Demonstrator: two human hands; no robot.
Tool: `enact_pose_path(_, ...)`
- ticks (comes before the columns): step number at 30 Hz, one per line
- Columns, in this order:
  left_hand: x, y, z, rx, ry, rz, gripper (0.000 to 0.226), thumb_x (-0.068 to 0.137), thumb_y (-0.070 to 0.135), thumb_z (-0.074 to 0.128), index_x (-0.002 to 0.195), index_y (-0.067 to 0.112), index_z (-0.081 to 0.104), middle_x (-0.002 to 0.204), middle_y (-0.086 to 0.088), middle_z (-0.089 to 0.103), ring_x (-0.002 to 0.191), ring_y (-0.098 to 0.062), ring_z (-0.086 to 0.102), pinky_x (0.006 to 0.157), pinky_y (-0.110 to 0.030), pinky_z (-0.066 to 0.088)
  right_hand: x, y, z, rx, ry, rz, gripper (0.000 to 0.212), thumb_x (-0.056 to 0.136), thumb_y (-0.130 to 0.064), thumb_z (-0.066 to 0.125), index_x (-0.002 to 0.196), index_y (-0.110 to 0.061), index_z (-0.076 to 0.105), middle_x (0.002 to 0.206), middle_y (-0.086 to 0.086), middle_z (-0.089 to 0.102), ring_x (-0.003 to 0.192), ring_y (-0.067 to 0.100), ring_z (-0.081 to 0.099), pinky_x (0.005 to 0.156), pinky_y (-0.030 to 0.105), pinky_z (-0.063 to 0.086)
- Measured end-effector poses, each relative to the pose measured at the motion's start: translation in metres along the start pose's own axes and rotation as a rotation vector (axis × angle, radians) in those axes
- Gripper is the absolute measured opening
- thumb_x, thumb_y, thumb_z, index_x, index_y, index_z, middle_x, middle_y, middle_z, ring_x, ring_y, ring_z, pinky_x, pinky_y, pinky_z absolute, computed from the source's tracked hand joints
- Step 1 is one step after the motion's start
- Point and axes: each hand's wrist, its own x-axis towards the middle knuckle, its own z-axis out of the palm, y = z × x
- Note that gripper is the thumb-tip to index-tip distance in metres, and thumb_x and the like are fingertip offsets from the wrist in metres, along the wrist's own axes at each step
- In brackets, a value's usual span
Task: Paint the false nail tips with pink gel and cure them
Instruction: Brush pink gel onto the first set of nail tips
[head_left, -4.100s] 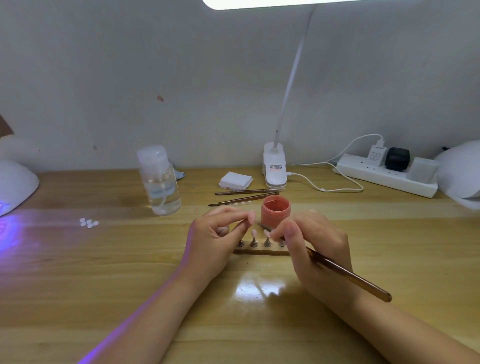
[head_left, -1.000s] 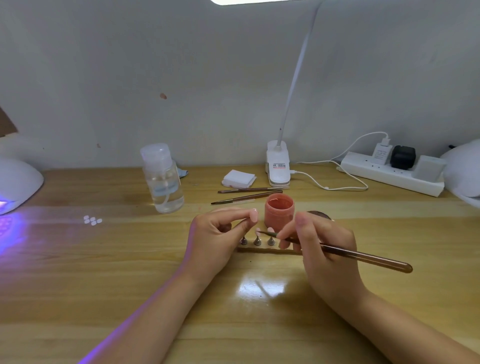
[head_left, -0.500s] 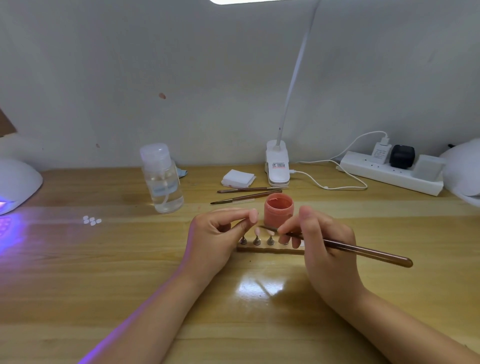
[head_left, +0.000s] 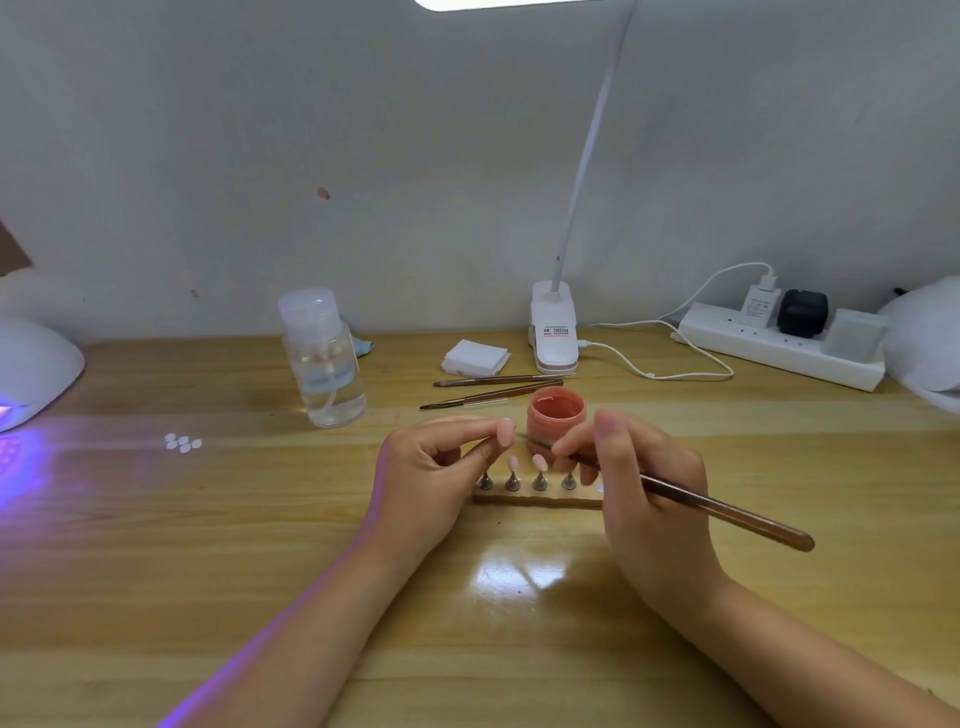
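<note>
Your right hand (head_left: 644, 488) grips the brush (head_left: 675, 493), handle pointing right, bristles left toward the tip pinched in your left hand (head_left: 436, 473), above the nail stand (head_left: 535, 500), gel pot (head_left: 557, 415) just behind.

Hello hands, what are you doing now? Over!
Right hand holds brush, bristles near nail tips. Left hand pinches a stand peg. Gel pot open behind. Nothing blocking.

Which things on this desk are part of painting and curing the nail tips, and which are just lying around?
In use: brush in right hand, pink gel pot, nail tips on stand, left hand, curing lamp.

Lying about: clear bottle, spare brushes, white pads, power strip.
</note>
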Motion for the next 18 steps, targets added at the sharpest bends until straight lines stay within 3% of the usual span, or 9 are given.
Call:
enact_pose_path(3, 0.0008, 0.0002, -0.0001, 0.020, -0.009, 0.014, 0.021, 0.074, 0.008, 0.070, 0.076, 0.029, 0.072, 0.079, 0.024, 0.069, 0.066, -0.029, 0.058, 0.054, -0.023, 0.049, 0.0028, 0.0005, 0.0023, -0.100, -0.005, -0.031, 0.037, 0.091, -0.020, 0.038, 0.071, -0.005, 0.065, 0.064, -0.004, 0.060, 0.064, -0.003, 0.056, 0.061, 0.008, 0.041)
enact_pose_path(7, 0.0010, -0.0013, -0.0013, 0.032, -0.029, 0.022, 0.023, 0.075, 0.008, 0.069, 0.075, 0.030, 0.074, 0.077, 0.026, 0.068, 0.043, -0.004, 0.042, 0.049, -0.008, 0.040, -0.0003, -0.0002, 0.0002, -0.116, -0.055, -0.051, 0.037, 0.091, -0.019, 0.039, 0.067, -0.006, 0.065, 0.061, -0.002, 0.061, 0.059, 0.001, 0.056, 0.056, 0.009, 0.041)
enact_pose_path(13, -0.0001, -0.0022, -0.0013, 0.029, -0.034, 0.002, 0.019, 0.077, 0.002, 0.068, 0.079, 0.020, 0.073, 0.084, 0.011, 0.069, 0.036, 0.002, 0.036, 0.044, -0.006, 0.030, -0.0006, -0.0013, -0.0045, -0.105, -0.024, -0.077, 0.036, 0.090, -0.018, 0.039, 0.066, -0.007, 0.065, 0.060, -0.007, 0.059, 0.060, -0.006, 0.054, 0.059, 0.007, 0.040)
enact_pose_path(18, -0.0007, -0.0015, -0.0020, 0.030, -0.044, -0.021, 0.015, 0.079, 0.005, 0.067, 0.082, 0.019, 0.074, 0.086, 0.004, 0.067, 0.034, 0.000, 0.034, 0.041, -0.007, 0.028, 0.0039, 0.0018, -0.0009, -0.182, -0.044, -0.092, 0.032, 0.091, -0.021, 0.042, 0.074, -0.006, 0.066, 0.066, 0.001, 0.064, 0.067, 0.004, 0.059, 0.064, 0.016, 0.045)
